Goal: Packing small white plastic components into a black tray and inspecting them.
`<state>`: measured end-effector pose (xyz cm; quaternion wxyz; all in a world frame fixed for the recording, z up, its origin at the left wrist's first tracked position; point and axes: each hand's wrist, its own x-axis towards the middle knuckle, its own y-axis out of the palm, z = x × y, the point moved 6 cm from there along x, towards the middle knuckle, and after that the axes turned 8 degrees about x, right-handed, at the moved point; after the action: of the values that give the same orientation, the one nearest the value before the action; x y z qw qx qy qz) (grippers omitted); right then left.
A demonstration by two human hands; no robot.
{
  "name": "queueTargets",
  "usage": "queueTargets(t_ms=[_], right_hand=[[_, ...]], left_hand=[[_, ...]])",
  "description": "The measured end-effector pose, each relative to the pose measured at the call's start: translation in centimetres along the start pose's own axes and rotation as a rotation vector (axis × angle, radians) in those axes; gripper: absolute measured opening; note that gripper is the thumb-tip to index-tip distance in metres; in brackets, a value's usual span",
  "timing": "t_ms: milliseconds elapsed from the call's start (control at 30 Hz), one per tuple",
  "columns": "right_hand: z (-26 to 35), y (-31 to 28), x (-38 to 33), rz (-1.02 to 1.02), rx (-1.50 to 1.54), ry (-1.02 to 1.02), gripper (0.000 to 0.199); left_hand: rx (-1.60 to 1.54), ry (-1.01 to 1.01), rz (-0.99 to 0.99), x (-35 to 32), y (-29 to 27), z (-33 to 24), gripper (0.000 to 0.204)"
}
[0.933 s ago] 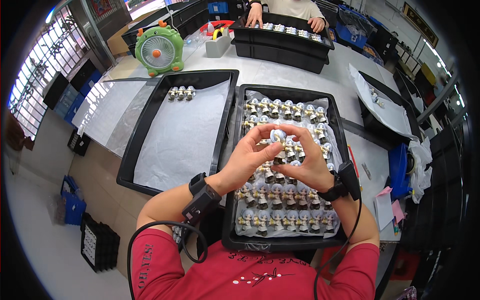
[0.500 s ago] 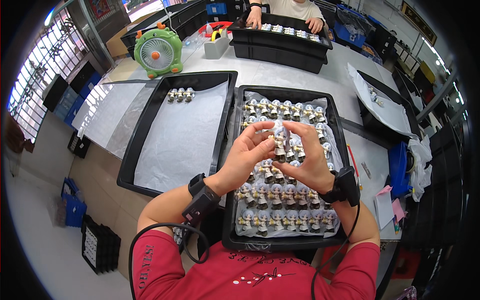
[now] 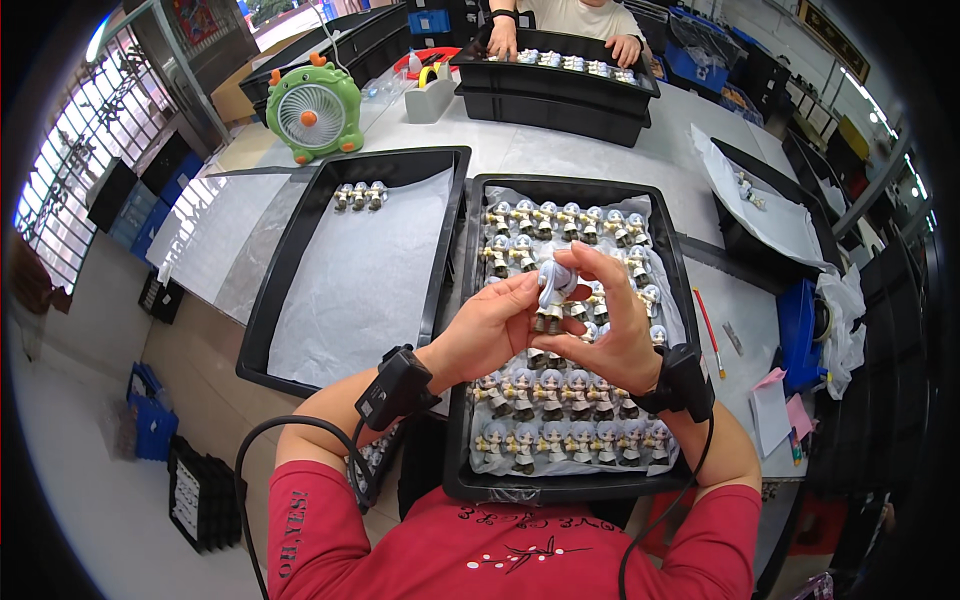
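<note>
Between my two hands I hold a small figurine (image 3: 551,297) with pale lilac hair, a white outfit and dark boots. My left hand (image 3: 492,325) pinches it from the left, thumb on top. My right hand (image 3: 612,318) curls round its right side, with the index finger at the head and the thumb lower down. Beneath them lies a black tray (image 3: 463,440) lined with white sheeting and filled with rows of similar figurines (image 3: 551,390); my hands hide part of the middle rows. To the left, another black tray (image 3: 262,330) with white paper holds three figurines (image 3: 360,196) at its far end.
A green animal-shaped fan (image 3: 314,110) and a tape dispenser (image 3: 428,98) stand at the back. Across the table a person's hands (image 3: 502,40) are at stacked black trays (image 3: 555,112). At right are a lined tray (image 3: 770,215), a red pen-like stick (image 3: 709,330) and paper (image 3: 768,415).
The figurine has been turned from facing me to showing its side and back. Both hands have shifted slightly, the left wrist rolling over.
</note>
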<state>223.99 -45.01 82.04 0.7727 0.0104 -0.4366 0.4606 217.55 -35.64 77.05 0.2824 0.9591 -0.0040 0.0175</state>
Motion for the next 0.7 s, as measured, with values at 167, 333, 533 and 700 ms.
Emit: queueTargets(t_ms=[167, 333, 533, 700], right_hand=[[0.4, -0.5, 0.0, 0.013, 0.031, 0.004, 0.088], [0.2, -0.6, 0.2, 0.024, 0.046, 0.021, 0.082], [0.4, -0.3, 0.3, 0.018, 0.035, -0.005, 0.05], [1.5, 0.0, 0.5, 0.041, -0.06, -0.044, 0.042]], left_hand=[[-0.048, -0.012, 0.049, 0.4, 0.6, 0.0, 0.046], [-0.053, 0.025, 0.076, 0.6, 0.5, 0.1, 0.045], [-0.066, 0.024, 0.065, 0.1, 0.2, -0.1, 0.042], [0.046, 0.051, -0.001, -0.7, -0.2, -0.9, 0.036]])
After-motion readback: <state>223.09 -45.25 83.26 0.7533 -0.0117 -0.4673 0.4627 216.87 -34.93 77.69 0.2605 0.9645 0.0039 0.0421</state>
